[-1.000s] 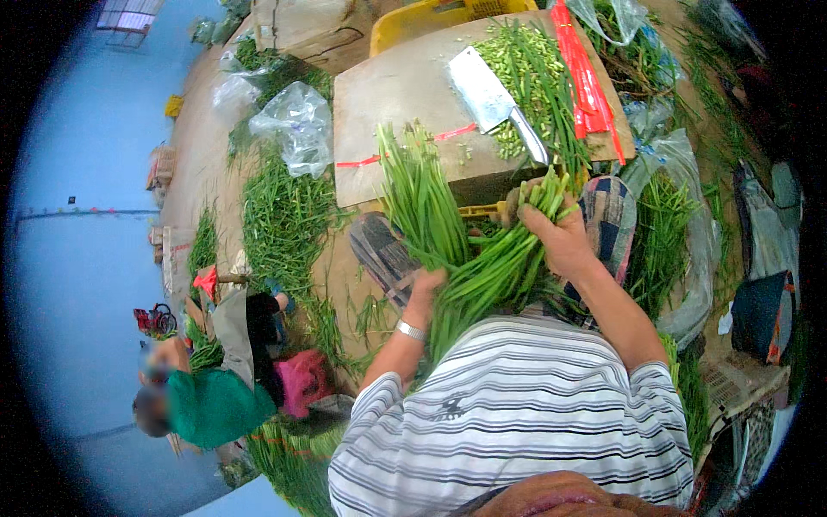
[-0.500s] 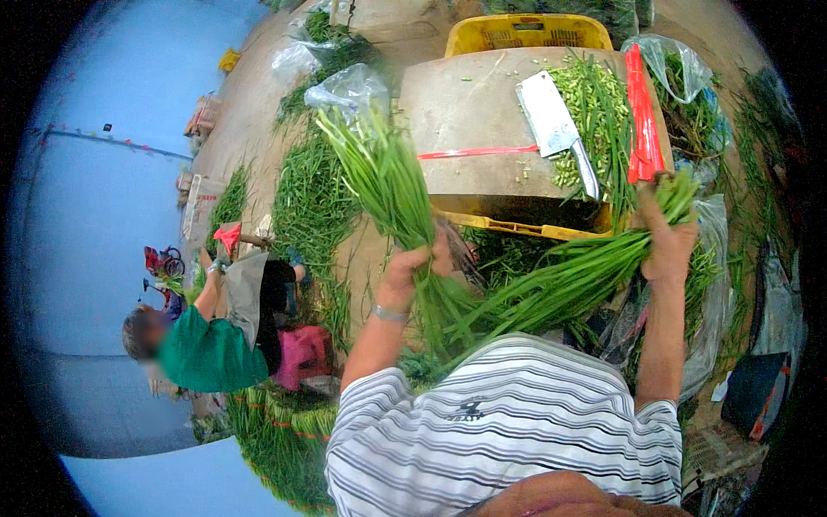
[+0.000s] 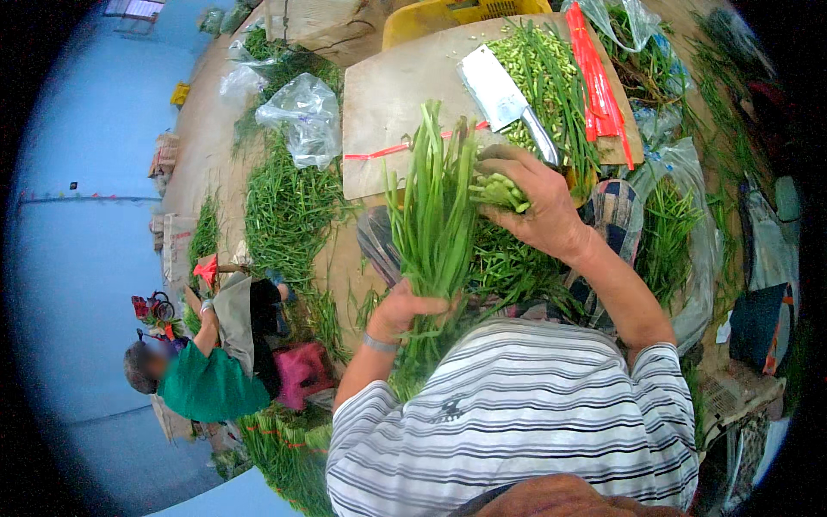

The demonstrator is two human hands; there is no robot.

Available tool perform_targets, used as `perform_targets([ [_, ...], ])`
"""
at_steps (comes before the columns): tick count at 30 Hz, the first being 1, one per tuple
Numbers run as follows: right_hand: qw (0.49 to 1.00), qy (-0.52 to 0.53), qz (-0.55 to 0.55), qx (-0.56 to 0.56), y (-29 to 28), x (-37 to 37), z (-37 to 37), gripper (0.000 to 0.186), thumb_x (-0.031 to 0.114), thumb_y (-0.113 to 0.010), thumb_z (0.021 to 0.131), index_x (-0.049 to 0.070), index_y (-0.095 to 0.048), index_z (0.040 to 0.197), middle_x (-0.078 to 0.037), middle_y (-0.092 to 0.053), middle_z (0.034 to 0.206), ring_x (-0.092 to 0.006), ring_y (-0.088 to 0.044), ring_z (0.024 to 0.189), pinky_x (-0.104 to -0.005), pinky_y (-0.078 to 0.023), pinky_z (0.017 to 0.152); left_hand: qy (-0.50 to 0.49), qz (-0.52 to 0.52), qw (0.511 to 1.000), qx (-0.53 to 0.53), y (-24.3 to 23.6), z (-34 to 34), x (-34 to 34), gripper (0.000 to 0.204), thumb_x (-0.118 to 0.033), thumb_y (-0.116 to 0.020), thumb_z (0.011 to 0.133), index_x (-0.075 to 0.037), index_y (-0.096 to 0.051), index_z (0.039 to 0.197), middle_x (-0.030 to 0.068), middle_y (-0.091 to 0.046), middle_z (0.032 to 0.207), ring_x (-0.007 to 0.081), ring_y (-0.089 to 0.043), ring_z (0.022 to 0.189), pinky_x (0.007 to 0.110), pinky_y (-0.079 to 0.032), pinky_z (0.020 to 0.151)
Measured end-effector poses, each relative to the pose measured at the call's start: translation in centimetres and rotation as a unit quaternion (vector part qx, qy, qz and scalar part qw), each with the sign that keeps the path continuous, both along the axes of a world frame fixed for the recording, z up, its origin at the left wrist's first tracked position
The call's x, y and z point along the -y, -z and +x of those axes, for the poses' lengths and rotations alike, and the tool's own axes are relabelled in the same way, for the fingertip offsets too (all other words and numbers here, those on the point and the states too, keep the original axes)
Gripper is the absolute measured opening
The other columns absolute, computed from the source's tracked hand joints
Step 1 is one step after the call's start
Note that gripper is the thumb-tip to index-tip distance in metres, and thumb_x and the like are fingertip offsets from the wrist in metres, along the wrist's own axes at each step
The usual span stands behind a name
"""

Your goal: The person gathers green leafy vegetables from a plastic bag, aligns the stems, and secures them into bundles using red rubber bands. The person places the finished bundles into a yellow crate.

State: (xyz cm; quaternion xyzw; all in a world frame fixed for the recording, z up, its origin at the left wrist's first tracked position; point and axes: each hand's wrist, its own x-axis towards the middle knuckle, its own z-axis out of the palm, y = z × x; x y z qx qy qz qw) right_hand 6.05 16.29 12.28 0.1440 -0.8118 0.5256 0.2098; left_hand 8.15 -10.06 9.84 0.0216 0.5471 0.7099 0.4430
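My left hand [image 3: 405,310] grips an upright bunch of long green stalks [image 3: 431,215], low in front of my striped shirt. My right hand [image 3: 538,207] is closed on a second bunch of stalks [image 3: 500,194], its pale ends poking out beside the top of the first bunch. Above them a wooden board [image 3: 388,95] carries a cleaver [image 3: 491,86] with a metal handle, a heap of chopped pieces and stalks [image 3: 534,60], red plastic strips [image 3: 594,95] and a short red ribbon [image 3: 370,156].
A yellow crate [image 3: 413,26] stands behind the board. Piles of greens [image 3: 284,215] and plastic bags [image 3: 301,121] lie left. A bagged bundle of greens [image 3: 672,224] is right. At lower left a co-worker in a green top [image 3: 207,388] sits near a pink item [image 3: 301,375].
Half a second ago my hands were wide apart; now the right has come leftward beside the top of the left hand's bunch. My left hand is lower, its bunch more upright.
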Motion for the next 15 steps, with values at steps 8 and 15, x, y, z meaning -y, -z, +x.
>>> perform_targets([
  [8, 0.996, -0.009, -0.030, 0.085, 1.9, -0.7, -0.2, 0.042, 0.006, -0.068, 0.071, 0.003, -0.055, 0.110, -0.012, -0.063, 0.082, -0.0168, -0.059, 0.076, -0.0289, -0.048, 0.071, 0.046, -0.096, 0.994, -0.032, -0.3, 0.1, 0.2, 0.039, -0.001, -0.068, 0.069, -0.001, -0.055, 0.106, 0.0067, -0.060, 0.079, 0.0146, -0.055, 0.058, 0.027, -0.043, 0.048],
  [15, 0.974, 0.180, -0.114, 0.083, 4.2, -2.2, -1.9, 0.031, 0.013, -0.068, 0.071, 0.005, -0.061, 0.100, -0.013, -0.066, 0.079, -0.0224, -0.065, 0.072, -0.0321, -0.050, 0.066, -0.044, -0.103, 0.993, -0.046, -0.2, 0.2, -0.4, 0.042, -0.004, -0.068, 0.069, 0.000, -0.054, 0.108, 0.0062, -0.059, 0.079, 0.0127, -0.049, 0.050, 0.025, -0.037, 0.040],
])
